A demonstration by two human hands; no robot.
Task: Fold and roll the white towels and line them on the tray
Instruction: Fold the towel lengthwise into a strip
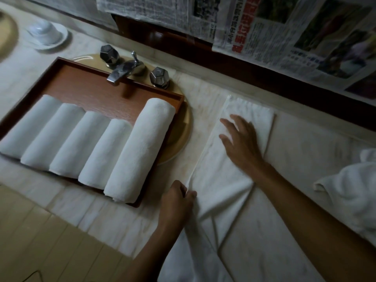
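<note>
**Desk**: pale marble top that carries every item below.

**Flat towel**: white terry, lying on the desk just right of the tray and folded lengthwise into a long strip. The far end is squared off near the wall. Judged light, soft and limp, neither slippery nor fragile, and likely to sag and crease if lifted by one point. Best taken at the hemmed edge or corners, with a flat palm holding the fold. A crease gathers beneath the right wrist.

**Tray**: brown wood with a low rim, set over the basin below the faucet.

**Rolled towels**: five in the tray, side by side and touching; the rightmost is the thickest and longest. Judged springy, so loose ends may unroll.

**Spare towels**: a crumpled heap at the right edge.

**Right hand**: palm down on the strip, fingers spread wide and straight, gripping nothing.

**Left hand**: fingers curled, pinching the strip's left hem.

**Not determinable**: the strip's near end runs out of frame and its layer count cannot be told. The spare heap is cut off and cannot be counted. The basin is mostly under the tray. The light is dim and the left side is blurred.
</note>
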